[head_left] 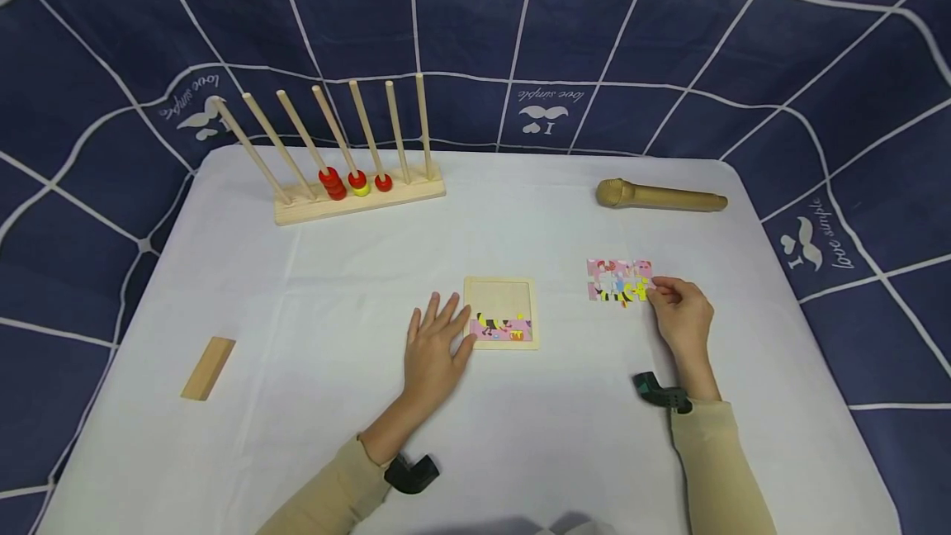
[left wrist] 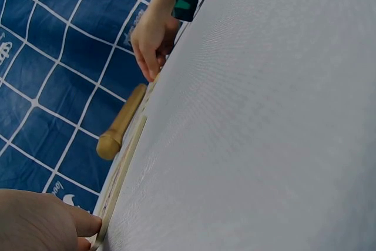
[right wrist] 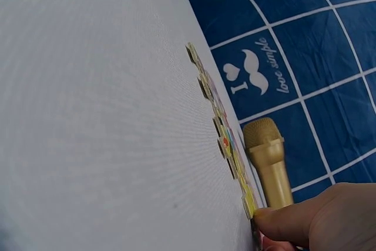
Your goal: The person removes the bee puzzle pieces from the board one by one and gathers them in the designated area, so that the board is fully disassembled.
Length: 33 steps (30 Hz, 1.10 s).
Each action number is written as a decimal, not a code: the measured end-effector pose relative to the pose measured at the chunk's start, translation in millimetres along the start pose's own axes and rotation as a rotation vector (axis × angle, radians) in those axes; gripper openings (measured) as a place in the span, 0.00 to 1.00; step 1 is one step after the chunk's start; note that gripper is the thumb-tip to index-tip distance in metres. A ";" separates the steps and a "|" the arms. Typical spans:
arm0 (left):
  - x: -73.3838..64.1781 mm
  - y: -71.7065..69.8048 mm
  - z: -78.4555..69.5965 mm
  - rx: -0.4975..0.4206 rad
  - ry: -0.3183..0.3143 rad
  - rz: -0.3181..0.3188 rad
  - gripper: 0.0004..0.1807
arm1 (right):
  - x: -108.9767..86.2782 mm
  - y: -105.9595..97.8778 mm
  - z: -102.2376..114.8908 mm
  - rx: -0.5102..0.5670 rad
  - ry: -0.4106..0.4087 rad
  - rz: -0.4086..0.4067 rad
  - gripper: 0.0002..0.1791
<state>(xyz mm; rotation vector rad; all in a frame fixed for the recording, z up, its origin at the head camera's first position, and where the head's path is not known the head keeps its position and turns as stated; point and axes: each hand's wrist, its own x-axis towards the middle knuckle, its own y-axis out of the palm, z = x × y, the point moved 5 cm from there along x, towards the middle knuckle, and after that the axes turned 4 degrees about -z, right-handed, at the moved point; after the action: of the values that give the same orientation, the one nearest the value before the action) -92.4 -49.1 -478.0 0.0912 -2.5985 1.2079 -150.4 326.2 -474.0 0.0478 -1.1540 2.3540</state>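
Observation:
My left hand (head_left: 433,360) lies with its fingers spread at the left edge of a square wooden puzzle tray (head_left: 536,304), thumb and fingertips touching its rim. A pink row of joined jigsaw pieces (head_left: 502,329) with a bee and a honey pot fills the tray's bottom; bare wood shows above. To the right of the tray, joined pink jigsaw pieces (head_left: 613,280) lie on the table. My right hand (head_left: 682,317) has its fingers curled and pinches the right-hand yellow piece of this group, the thumb (right wrist: 273,221) against its edge. The fingertips underneath are partly hidden.
A gold toy microphone (head_left: 661,196) lies behind the loose pieces. At the back left stands a wooden peg rack (head_left: 394,196) with several red and yellow beads. A wooden block (head_left: 208,368) is at the left on the white tablecloth (head_left: 334,287). Blue checked cloth (head_left: 475,31) rises behind.

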 end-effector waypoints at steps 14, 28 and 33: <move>-1.5 -1.3 -1.3 -0.005 0.054 -0.071 0.23 | -7.6 -10.4 27.1 0.107 0.001 -0.076 0.11; -1.1 0.1 -0.6 -0.025 0.006 -0.013 0.26 | -62.8 43.2 131.5 0.349 -0.190 0.329 0.10; -1.4 0.0 0.4 -0.017 0.013 -0.010 0.28 | -80.9 56.5 157.0 0.392 -0.253 0.443 0.10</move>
<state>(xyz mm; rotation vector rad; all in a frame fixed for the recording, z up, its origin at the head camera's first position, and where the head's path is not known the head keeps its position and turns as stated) -91.2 -49.4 -478.6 0.0929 -2.5940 1.1784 -135.8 145.5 -435.2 0.2568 -0.8557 3.0153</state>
